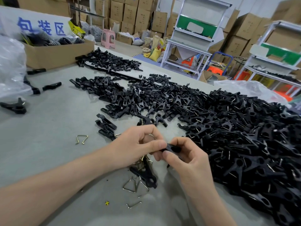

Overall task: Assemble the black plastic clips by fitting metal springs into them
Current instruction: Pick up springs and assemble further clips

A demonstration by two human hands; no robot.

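Both forearms lie across the near edge of the table (48, 128), and just beyond them rest a few loose metal springs (135, 185), bent wire triangles, beside a spare clip (146, 175) lying flat. Above these, the left hand (138, 144) and right hand (187, 159) meet on one black clip (172, 148). The right thumb and forefinger pinch its body, and the left thumb and curled fingers nip its other end. Whether a spring already sits in it, or is tucked under the left fingers, cannot be told, since the fingers hide that part.

The step in hand looks like readying this clip for its spring. To do it well, I judge the right hand should hold the clip firm and level while the left hooks one leg of a spring into its groove, then spreads the wire and presses the other leg home. The wire is springy and may jump away if let go half-seated.

Heaped toward the right edge is the pile of finished clips (252, 144), wire glinting in them. Plain clip halves (122, 95) spread over the middle toward the far edge
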